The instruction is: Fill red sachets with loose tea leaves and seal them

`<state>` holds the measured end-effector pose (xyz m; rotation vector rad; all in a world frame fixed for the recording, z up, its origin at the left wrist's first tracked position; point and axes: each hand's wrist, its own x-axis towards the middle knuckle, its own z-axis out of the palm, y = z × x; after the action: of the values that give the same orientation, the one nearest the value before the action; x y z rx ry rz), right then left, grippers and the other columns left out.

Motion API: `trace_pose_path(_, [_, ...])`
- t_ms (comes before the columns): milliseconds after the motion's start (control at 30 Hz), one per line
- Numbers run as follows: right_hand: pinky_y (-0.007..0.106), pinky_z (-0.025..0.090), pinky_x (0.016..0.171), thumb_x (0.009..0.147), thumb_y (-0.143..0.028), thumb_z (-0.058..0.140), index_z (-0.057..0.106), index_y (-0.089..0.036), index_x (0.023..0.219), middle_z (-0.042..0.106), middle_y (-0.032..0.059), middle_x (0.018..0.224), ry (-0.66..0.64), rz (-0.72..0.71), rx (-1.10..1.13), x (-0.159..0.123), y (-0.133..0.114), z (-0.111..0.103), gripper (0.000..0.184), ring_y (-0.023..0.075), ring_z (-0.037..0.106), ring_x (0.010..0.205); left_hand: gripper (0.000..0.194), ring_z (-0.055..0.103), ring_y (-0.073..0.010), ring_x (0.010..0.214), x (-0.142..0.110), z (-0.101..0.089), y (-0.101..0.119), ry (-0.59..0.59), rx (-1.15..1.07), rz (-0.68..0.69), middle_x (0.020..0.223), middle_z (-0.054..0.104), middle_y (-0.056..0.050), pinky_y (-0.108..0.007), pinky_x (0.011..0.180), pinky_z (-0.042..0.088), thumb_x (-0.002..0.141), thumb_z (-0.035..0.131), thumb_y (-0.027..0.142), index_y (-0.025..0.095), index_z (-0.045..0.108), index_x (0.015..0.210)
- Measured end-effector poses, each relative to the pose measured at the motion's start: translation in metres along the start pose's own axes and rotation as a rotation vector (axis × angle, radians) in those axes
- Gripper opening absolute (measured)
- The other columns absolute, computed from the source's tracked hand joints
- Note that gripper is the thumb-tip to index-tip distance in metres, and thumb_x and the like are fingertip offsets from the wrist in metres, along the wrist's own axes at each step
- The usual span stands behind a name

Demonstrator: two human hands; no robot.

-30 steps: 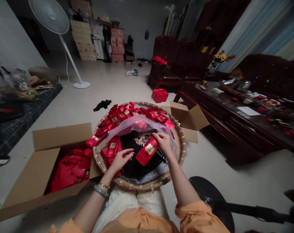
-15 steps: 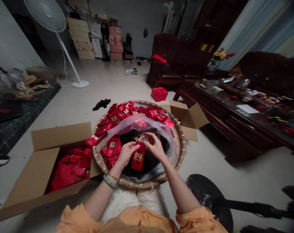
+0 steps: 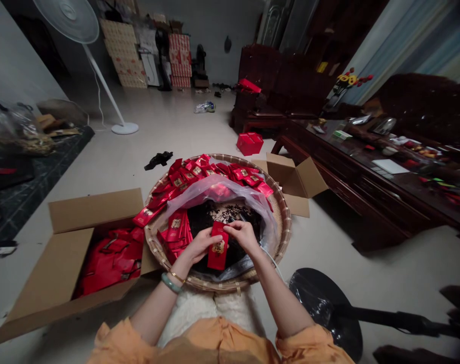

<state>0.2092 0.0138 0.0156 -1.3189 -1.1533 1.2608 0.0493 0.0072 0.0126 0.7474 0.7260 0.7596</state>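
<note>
A red packet (image 3: pixel 216 253) with a gold label stands upright in my left hand (image 3: pixel 201 245), whose thumb lies across its front and whose fingers are closed on it. My right hand (image 3: pixel 243 235) pinches at the packet's upper right edge. Both hands are over a round woven basket (image 3: pixel 285 227), which holds a clear plastic bag (image 3: pixel 265 217) of dark loose leaves (image 3: pixel 199 217). Just above my right hand shows a small shiny tool (image 3: pixel 242 217), mostly hidden. Flat red packets (image 3: pixel 175 227) lie left of the leaves, and plump red packets (image 3: pixel 197 169) line the basket's far rim.
At left stands an open carton (image 3: pixel 96 205) of red packets. Another open carton (image 3: pixel 311 177) is beyond the basket, near a dark wooden table (image 3: pixel 328 162). A black round base with a pole (image 3: pixel 324 303) lies at right. A white fan (image 3: pixel 125 128) stands farther off.
The red packet moved from my right hand to my left, which closed on it and turned it upright. My right hand went from spread fingers to a pinch at its upper edge.
</note>
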Motion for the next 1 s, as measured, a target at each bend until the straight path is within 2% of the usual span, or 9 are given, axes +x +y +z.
trace_pose_path(200, [0.027,0.047,0.056,0.071,-0.046,0.061,0.069,-0.016,0.086,0.069,0.0050,0.075,-0.008,-0.051,-0.164,0.006,0.017,-0.012,0.035,0.0170,0.061,0.064,0.047,0.069,-0.0232,0.072,0.001,-0.002,-0.014,0.030,-0.041,-0.117,0.096,0.070,-0.016,-0.031,0.065,0.054,0.063,0.078,0.028,0.009,0.061,0.103])
trace_pose_path(333, [0.036,0.044,0.084,0.080,-0.036,0.055,0.062,-0.017,0.109,0.064,0.0117,0.104,0.186,-0.185,-0.700,0.008,0.035,-0.039,0.035,0.0236,0.057,0.097,0.044,0.069,-0.0243,0.076,0.000,-0.007,-0.013,0.030,-0.088,-0.135,0.098,0.070,-0.017,-0.035,0.073,0.054,0.063,0.078,0.025,0.010,0.061,0.101])
trace_pose_path(433, [0.040,0.042,0.086,0.078,-0.030,0.060,0.054,-0.016,0.121,0.059,0.0166,0.109,0.238,-0.079,-1.107,0.006,0.051,-0.052,0.046,0.0291,0.054,0.101,0.045,0.070,-0.0238,0.075,-0.002,-0.008,-0.012,0.040,-0.102,-0.127,0.098,0.070,-0.016,-0.036,0.074,0.054,0.062,0.079,0.025,0.010,0.061,0.100])
trace_pose_path(500, [0.042,0.042,0.084,0.078,-0.028,0.060,0.051,-0.016,0.124,0.057,0.0175,0.110,0.246,-0.050,-1.228,0.004,0.059,-0.055,0.048,0.0303,0.053,0.101,0.044,0.069,-0.0225,0.072,-0.003,-0.008,-0.012,0.057,-0.097,-0.132,0.097,0.070,-0.016,-0.034,0.072,0.054,0.061,0.079,0.026,0.010,0.061,0.099])
trace_pose_path(600, [0.040,0.042,0.086,0.083,-0.026,0.052,0.051,-0.015,0.123,0.055,0.0169,0.115,0.260,-0.170,-1.198,0.005,0.062,-0.052,0.041,0.0284,0.052,0.104,0.044,0.068,-0.0201,0.068,-0.007,-0.009,-0.012,0.081,-0.079,-0.135,0.096,0.070,-0.015,-0.032,0.067,0.055,0.061,0.079,0.026,0.010,0.060,0.097])
trace_pose_path(700, [0.035,0.044,0.086,0.087,-0.021,0.044,0.058,-0.017,0.114,0.062,0.0116,0.107,0.090,-0.309,-1.031,0.009,0.060,-0.042,0.031,0.0221,0.057,0.098,0.047,0.067,-0.0174,0.065,-0.011,-0.016,-0.012,0.105,-0.071,-0.091,0.094,0.071,-0.013,-0.033,0.066,0.055,0.061,0.079,0.031,0.013,0.058,0.099])
trace_pose_path(800, [0.031,0.045,0.087,0.086,-0.019,0.044,0.061,-0.018,0.111,0.065,0.0090,0.105,-0.064,-0.316,-0.972,0.014,0.060,-0.029,0.030,0.0194,0.060,0.096,0.055,0.067,-0.0194,0.069,-0.011,-0.026,-0.014,0.156,-0.041,-0.003,0.089,0.071,-0.013,-0.033,0.068,0.054,0.067,0.068,0.054,0.012,0.059,0.102])
trace_pose_path(900, [0.032,0.042,0.094,0.085,-0.017,0.046,0.056,-0.015,0.118,0.062,0.0114,0.116,-0.083,-0.300,-1.005,0.022,0.062,-0.014,0.035,0.0200,0.056,0.107,0.067,0.065,-0.0251,0.090,-0.006,-0.036,-0.017,0.287,0.084,0.102,0.096,0.070,-0.015,-0.035,0.079,0.051,0.070,0.054,0.067,0.010,0.060,0.105])
trace_pose_path(1000, [0.034,0.038,0.098,0.084,-0.018,0.047,0.049,-0.011,0.126,0.054,0.0158,0.126,-0.097,-0.300,-1.025,0.032,0.063,0.000,0.042,0.0225,0.049,0.116,0.062,0.051,-0.0230,0.117,-0.003,-0.041,-0.019,0.392,0.320,0.295,0.125,0.057,-0.011,-0.032,0.098,0.040,0.075,0.056,0.058,0.017,0.051,0.121])
